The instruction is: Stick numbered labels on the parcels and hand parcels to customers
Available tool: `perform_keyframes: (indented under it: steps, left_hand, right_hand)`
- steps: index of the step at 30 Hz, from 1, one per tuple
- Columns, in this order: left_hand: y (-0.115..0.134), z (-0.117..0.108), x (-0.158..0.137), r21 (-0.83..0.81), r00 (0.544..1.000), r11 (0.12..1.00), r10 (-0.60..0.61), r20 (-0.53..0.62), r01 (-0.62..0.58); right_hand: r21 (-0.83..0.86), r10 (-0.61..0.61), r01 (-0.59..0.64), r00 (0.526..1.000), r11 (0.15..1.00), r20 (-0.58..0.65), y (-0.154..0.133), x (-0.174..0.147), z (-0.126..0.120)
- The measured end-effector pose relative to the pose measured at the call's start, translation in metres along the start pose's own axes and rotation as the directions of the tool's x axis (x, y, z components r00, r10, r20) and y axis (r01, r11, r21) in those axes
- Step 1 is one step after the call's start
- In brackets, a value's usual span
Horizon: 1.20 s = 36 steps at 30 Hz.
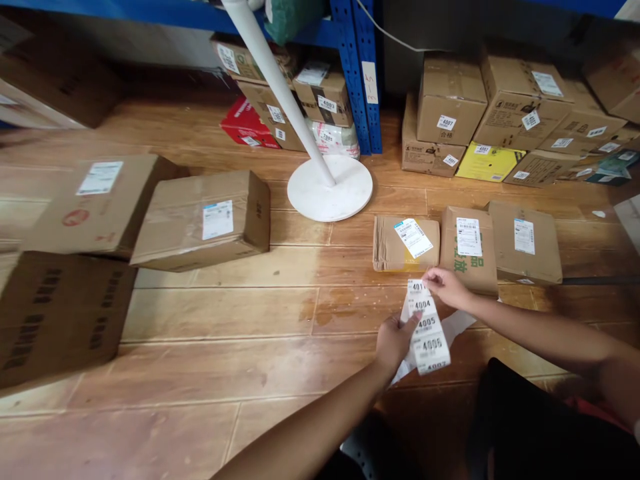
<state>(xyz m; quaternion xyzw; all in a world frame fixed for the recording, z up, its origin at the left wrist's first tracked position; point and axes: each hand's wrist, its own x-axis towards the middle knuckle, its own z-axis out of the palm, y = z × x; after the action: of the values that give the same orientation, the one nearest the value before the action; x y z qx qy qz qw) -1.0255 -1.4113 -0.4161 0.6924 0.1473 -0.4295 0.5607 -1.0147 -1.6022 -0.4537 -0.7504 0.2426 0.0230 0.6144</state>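
Observation:
A strip of white number labels (427, 345) hangs from my left hand (397, 341), which pinches it with the thumb on its face. Numbers such as 4004 and 4005 can be read on it. At the strip's top end, my right hand (447, 287) closes its fingertips on the corner of the label marked 4011. Just beyond my hands lie three cardboard boxes with shipping labels: a small box (384, 248) on the left, a box with green print (453, 230) in the middle, and a wider box (547, 243) on the right.
Large cartons (165, 213) stand on the wooden floor (215, 373) to the left. A white pole on a round base (305, 200) rises ahead. Behind it, a blue shelf post (353, 73) separates stacks of numbered parcels (453, 90).

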Motion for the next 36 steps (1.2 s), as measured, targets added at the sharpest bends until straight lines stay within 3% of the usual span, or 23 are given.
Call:
perform_keyframes:
  steps: [3, 6, 10, 16, 20, 22, 24, 29, 36]
  left_hand:
    - [-0.015, 0.007, -0.007, 0.038, 0.987, 0.998, -0.049, 0.154, 0.044]
    - [-0.030, 0.010, -0.016, 0.062, 0.939, 0.994, -0.104, 0.326, 0.089]
    - [-0.035, 0.008, -0.020, 0.081, 0.913, 0.990, -0.137, 0.385, 0.114]
    - [-0.033, 0.002, -0.013, 0.096, 0.920, 0.982, -0.183, 0.347, 0.160]
    - [-0.033, 0.004, -0.009, 0.086, 0.913, 0.981, -0.192, 0.360, 0.173]
    - [-0.031, 0.004, -0.009, 0.079, 0.908, 0.986, -0.165, 0.384, 0.146]
    - [-0.028, 0.002, -0.011, 0.105, 0.908, 0.987, -0.150, 0.391, 0.118]
    - [-0.029, -0.002, -0.013, 0.171, 0.914, 0.972, -0.214, 0.344, 0.163]
    - [-0.040, -0.004, -0.010, 0.150, 0.885, 0.974, -0.217, 0.413, 0.169]
  right_hand:
    - [-0.001, 0.014, -0.015, 0.985, 1.000, -0.170, 0.005, 0.045, 0.004]
    - [0.021, 0.061, -0.057, 0.954, 0.998, -0.292, 0.012, 0.088, 0.017]
    - [0.075, 0.107, -0.085, 0.926, 0.994, -0.361, 0.024, 0.110, 0.033]
    - [0.114, 0.107, -0.075, 0.946, 0.991, -0.305, 0.030, 0.094, 0.049]
    - [0.023, 0.094, -0.093, 0.993, 0.995, -0.076, 0.034, 0.068, 0.061]
    - [-0.075, 0.108, -0.105, 0.993, 0.992, 0.047, 0.037, 0.057, 0.057]
    - [-0.193, 0.133, -0.115, 0.987, 0.974, 0.088, 0.040, 0.049, 0.047]
    - [-0.402, 0.113, -0.154, 0.986, 0.903, -0.124, 0.047, 0.047, 0.047]
    - [-0.423, 0.067, -0.247, 0.916, 0.872, -0.396, 0.063, 0.061, 0.068]
